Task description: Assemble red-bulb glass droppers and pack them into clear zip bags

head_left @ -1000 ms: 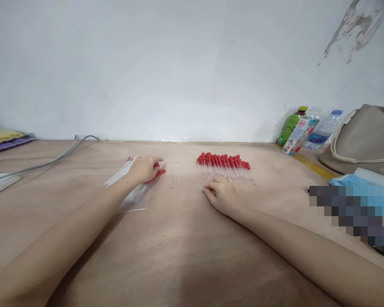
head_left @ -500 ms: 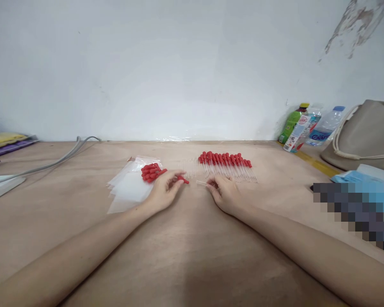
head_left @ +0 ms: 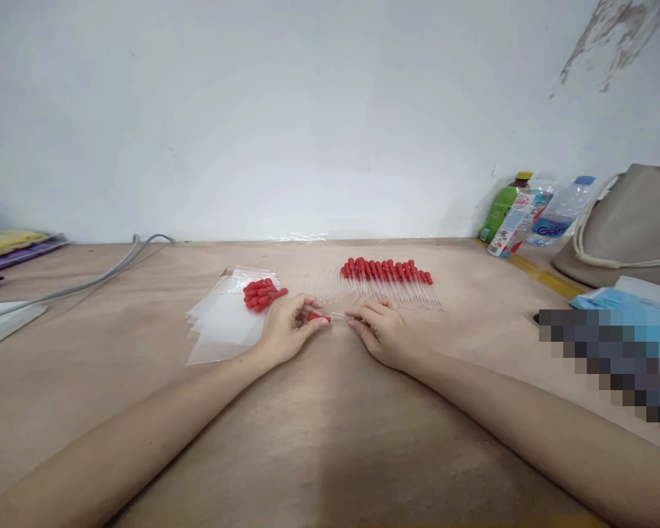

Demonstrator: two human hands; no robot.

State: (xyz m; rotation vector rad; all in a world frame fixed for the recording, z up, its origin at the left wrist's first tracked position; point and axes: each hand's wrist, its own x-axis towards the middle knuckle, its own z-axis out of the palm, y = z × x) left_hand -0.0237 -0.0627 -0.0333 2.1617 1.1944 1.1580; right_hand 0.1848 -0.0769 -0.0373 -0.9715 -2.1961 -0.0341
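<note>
My left hand (head_left: 290, 328) is closed on a red rubber dropper bulb (head_left: 319, 318), its narrow end pointing right. Facing it, my right hand (head_left: 382, 330) pinches a clear dropper tube (head_left: 339, 316), whose free end lies right at the bulb's tip; whether they touch I cannot tell. Behind my left hand, a pile of loose red bulbs (head_left: 261, 295) rests on clear plastic bags (head_left: 220, 323). Beyond my hands lie several bare clear tubes (head_left: 323, 284). To their right runs a row of droppers with red bulbs (head_left: 385, 271) fitted on top.
A grey cable (head_left: 104, 273) crosses the table at left, near a yellow and purple packet (head_left: 16, 246). At right stand a green bottle (head_left: 504, 209), a carton (head_left: 511, 227), a clear bottle (head_left: 561, 216) and a beige bag (head_left: 627, 227). A white wall (head_left: 319, 117) closes off the back.
My hands have come closer together. The bulb has turned more level and moved right, and the tube has moved left, so the gap between them has nearly gone.
</note>
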